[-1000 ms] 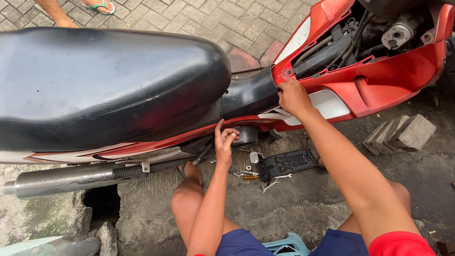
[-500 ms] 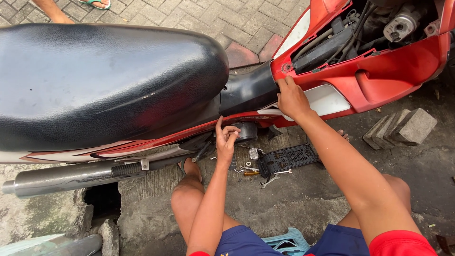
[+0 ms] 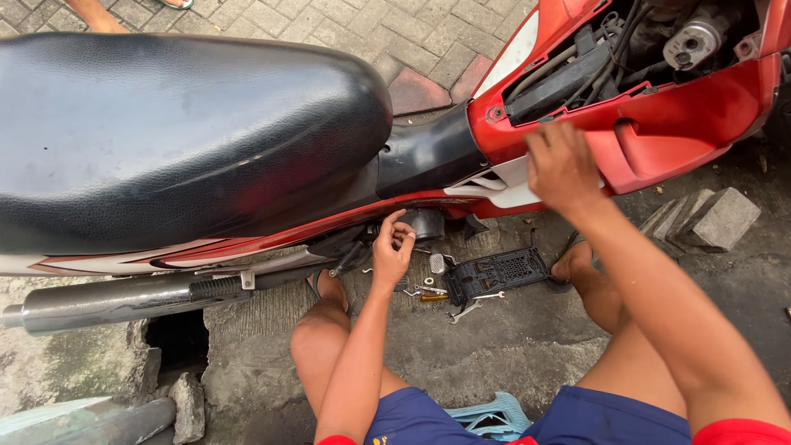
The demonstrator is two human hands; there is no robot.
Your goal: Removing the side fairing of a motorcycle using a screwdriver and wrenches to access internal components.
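Left hand (image 3: 394,247) sits under the glossy red plastic side fairing (image 3: 272,239), fingers pinched on something small, too small to identify. Fairing's long axis runs left-right along the bike, directly above that hand. Right hand (image 3: 560,165) lies flat and open on the red front leg-shield panel (image 3: 692,107). Black textured vinyl seat (image 3: 181,124) above; metal spanners (image 3: 465,309) and black plastic grille plate (image 3: 494,272) on rough concrete.

Stone blocks (image 3: 713,216), exhaust pipe (image 3: 124,301)
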